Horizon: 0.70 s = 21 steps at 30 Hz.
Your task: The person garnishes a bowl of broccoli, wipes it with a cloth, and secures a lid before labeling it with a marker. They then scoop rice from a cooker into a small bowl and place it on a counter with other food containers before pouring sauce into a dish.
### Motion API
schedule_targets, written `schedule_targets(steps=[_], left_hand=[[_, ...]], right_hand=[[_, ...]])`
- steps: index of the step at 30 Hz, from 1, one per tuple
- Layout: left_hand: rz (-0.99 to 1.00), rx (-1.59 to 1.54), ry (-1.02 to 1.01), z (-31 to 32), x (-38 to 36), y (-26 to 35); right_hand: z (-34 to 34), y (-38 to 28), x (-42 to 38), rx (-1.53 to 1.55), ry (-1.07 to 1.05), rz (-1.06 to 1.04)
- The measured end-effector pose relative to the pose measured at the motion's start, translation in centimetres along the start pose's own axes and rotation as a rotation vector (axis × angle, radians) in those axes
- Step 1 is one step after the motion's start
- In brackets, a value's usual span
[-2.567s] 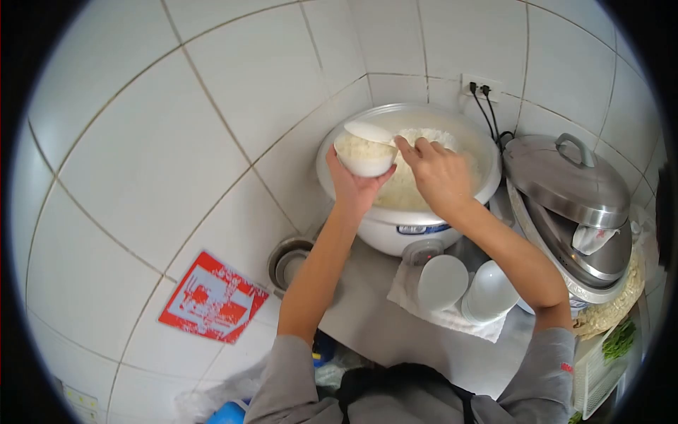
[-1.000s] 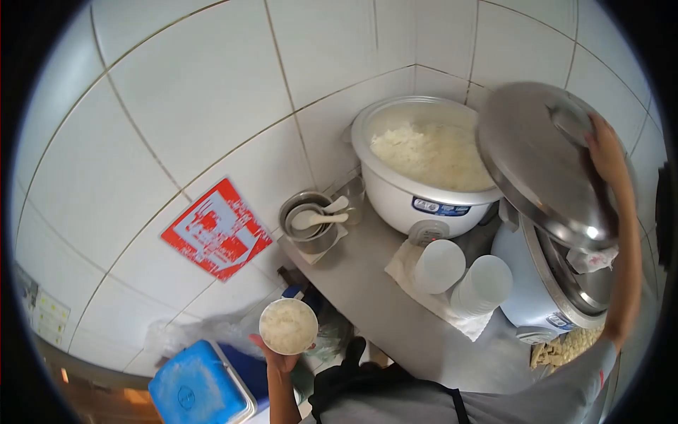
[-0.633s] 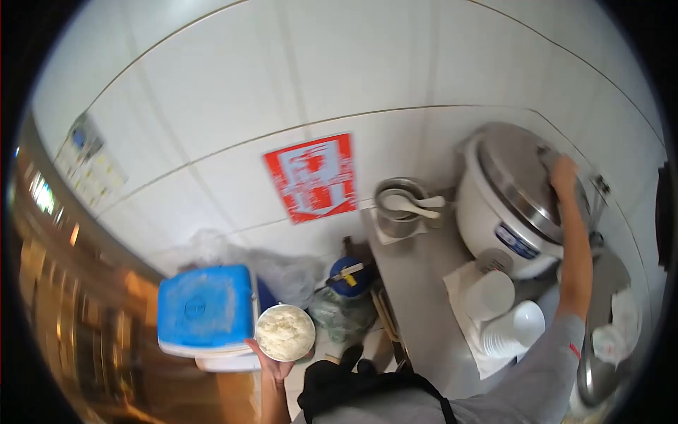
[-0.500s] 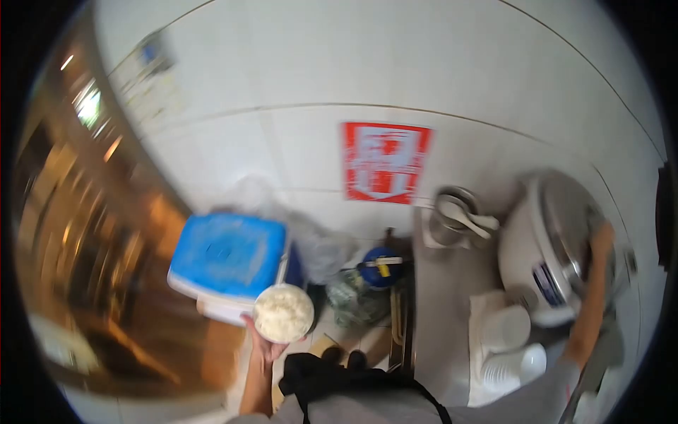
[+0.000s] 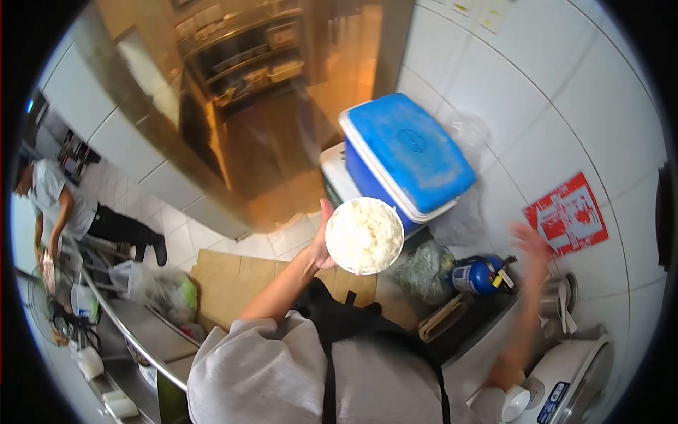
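Note:
A white bowl heaped with cooked rice (image 5: 365,237) rests in my left hand (image 5: 322,244), with the fingers curled round its left side and underside. My right hand (image 5: 531,244) is raised in front of the red-and-white sign (image 5: 573,218) on the wall. It is motion-blurred, but its fingers look stretched out and I see nothing in it. Below it, at the lower right, stands a large rice cooker (image 5: 561,378), partly cut off by the view's edge. White bowls (image 5: 515,404) sit beside the cooker, half hidden by my sleeve.
A blue-lidded cooler (image 5: 413,152) stands just beyond the bowl. Nearby are a blue cylinder (image 5: 480,275) and a metal pot with a white scoop (image 5: 561,304). Cardboard (image 5: 233,283) covers the floor. Another person (image 5: 67,205) works at the far left, beside a metal counter (image 5: 134,318).
My view has swung left, bringing the doorway and another person into sight. My right hand has left the rice cooker's lid and is in the air. The rice bowl stays in my left hand.

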<state>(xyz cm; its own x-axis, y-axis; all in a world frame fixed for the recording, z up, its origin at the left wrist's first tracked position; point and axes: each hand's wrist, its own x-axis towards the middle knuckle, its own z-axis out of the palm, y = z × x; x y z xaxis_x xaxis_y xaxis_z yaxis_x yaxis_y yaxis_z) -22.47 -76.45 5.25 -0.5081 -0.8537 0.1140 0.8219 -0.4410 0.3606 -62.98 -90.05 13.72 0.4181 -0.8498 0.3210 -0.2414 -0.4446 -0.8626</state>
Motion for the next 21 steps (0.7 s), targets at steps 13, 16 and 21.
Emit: schedule_targets(steps=[13, 16, 21], left_hand=[[0.75, 0.156, 0.708, -0.6, -37.2, 8.1], [0.905, 0.149, 0.702, -1.4, -44.7, 8.6], [1.099, 0.076, 0.843, -1.2, -53.2, 10.8]], right_hand=[[63.9, -18.8, 0.3, 1.082, -1.049, 0.303], [71.7, -22.1, -1.1, 0.981, -1.156, 0.358], [83.3, -25.6, -0.2, 0.715, -1.235, -0.279]])
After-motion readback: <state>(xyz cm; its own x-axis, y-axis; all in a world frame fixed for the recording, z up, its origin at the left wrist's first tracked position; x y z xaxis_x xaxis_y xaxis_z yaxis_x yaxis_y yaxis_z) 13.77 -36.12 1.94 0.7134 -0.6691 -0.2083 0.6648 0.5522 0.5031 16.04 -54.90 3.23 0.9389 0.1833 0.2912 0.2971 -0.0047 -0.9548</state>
